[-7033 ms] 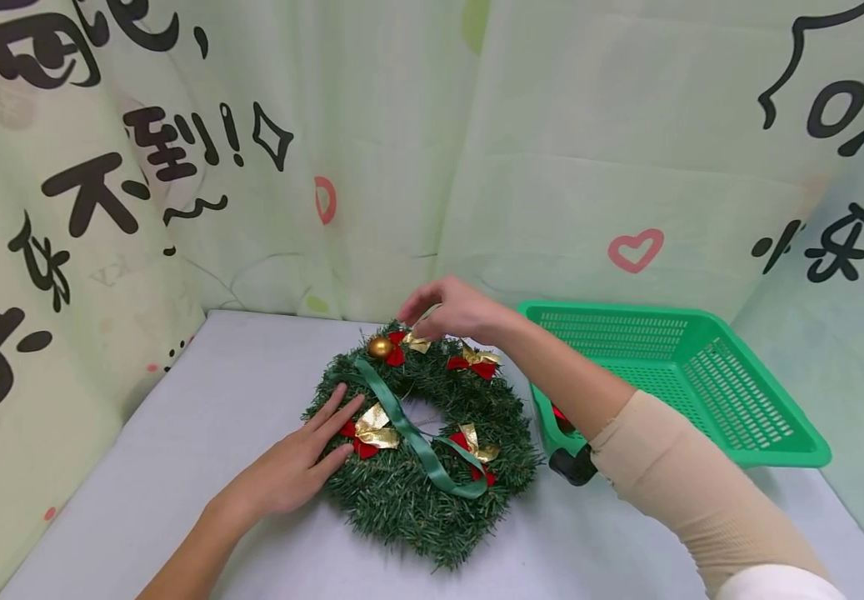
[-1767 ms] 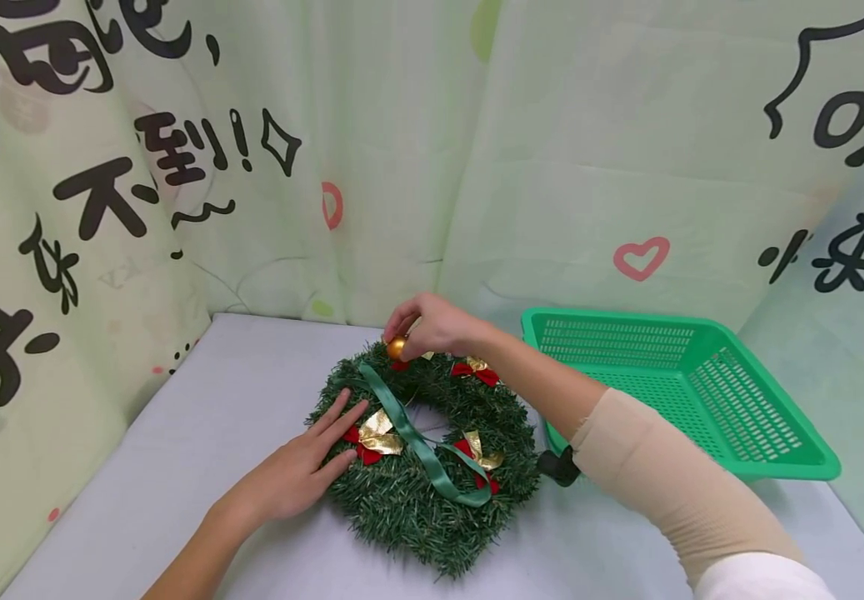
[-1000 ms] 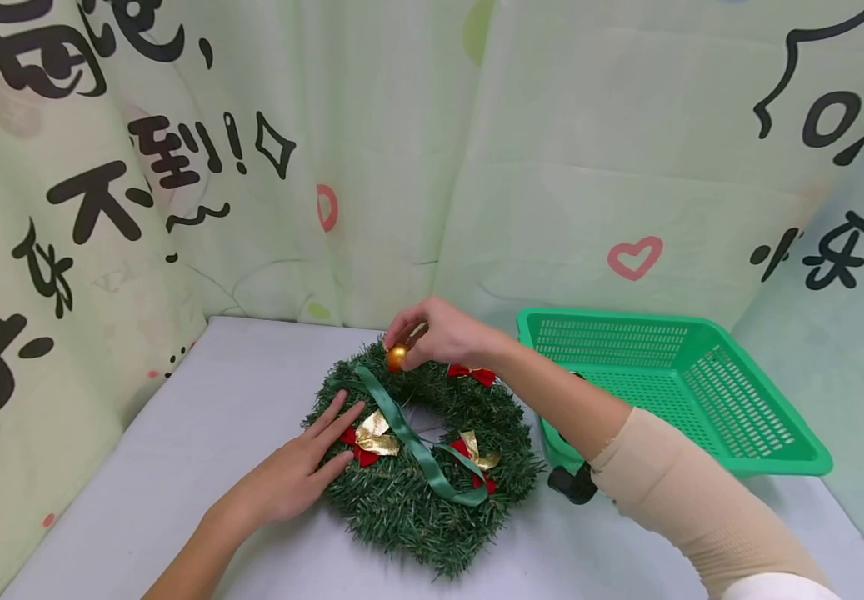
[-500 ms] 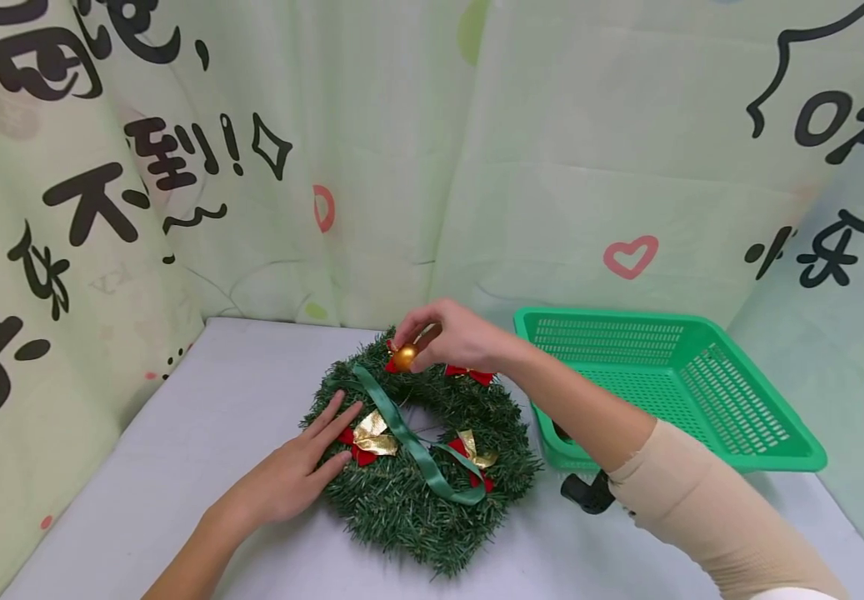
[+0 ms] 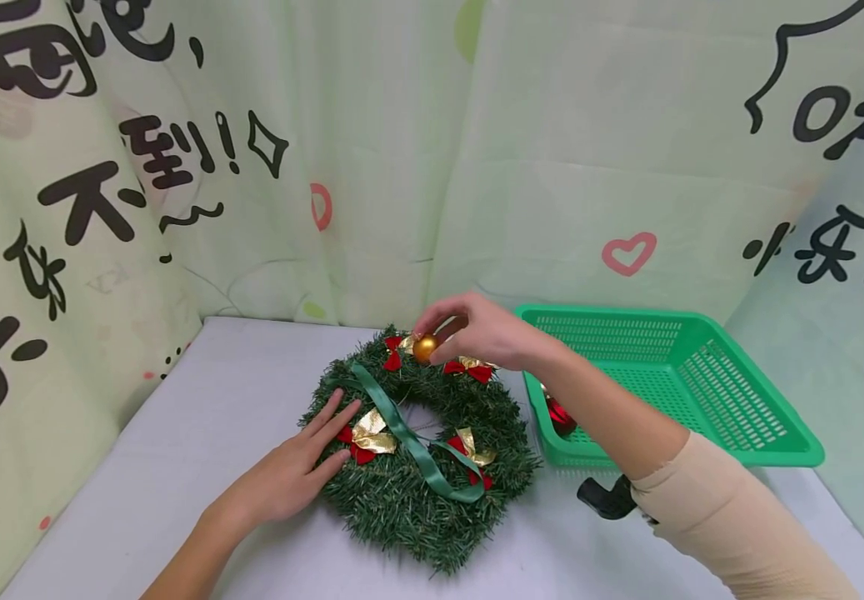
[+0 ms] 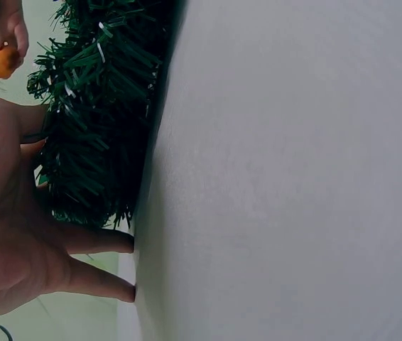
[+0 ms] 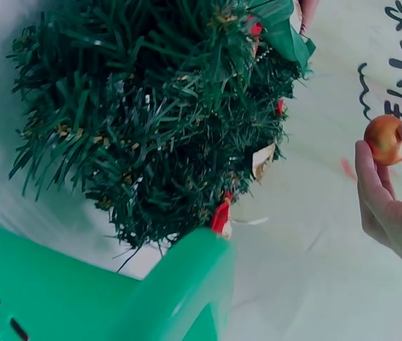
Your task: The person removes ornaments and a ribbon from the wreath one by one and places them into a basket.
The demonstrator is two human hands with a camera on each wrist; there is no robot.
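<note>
A green wreath (image 5: 432,517) lies on the table, trimmed with several red-and-gold bows (image 5: 373,435) and a loose green ribbon (image 5: 420,454). My left hand (image 5: 292,467) rests against its left side, fingers spread; in the left wrist view two fingertips (image 6: 126,244) reach down to the tabletop. Over the wreath's far side, my right hand (image 5: 480,333) pinches a gold bauble (image 5: 425,349) between thumb and fingers. The right wrist view shows that bauble (image 7: 386,139) held up off the greenery. Close by it sit two of the bows, one to each side.
A green plastic basket (image 5: 761,400) stands right of the wreath, under my right forearm. Inside its near left corner is a shiny red ornament (image 5: 561,417). A printed curtain (image 5: 566,167) hangs behind the white table (image 5: 177,433). The wrist camera's black mount (image 5: 606,498) juts from my right forearm.
The gold bauble first sat beside the far-left bow, with my right hand on that bow. My right hand then gripped the bauble and has shifted it rightward, uncovering the bow. My left hand stayed put.
</note>
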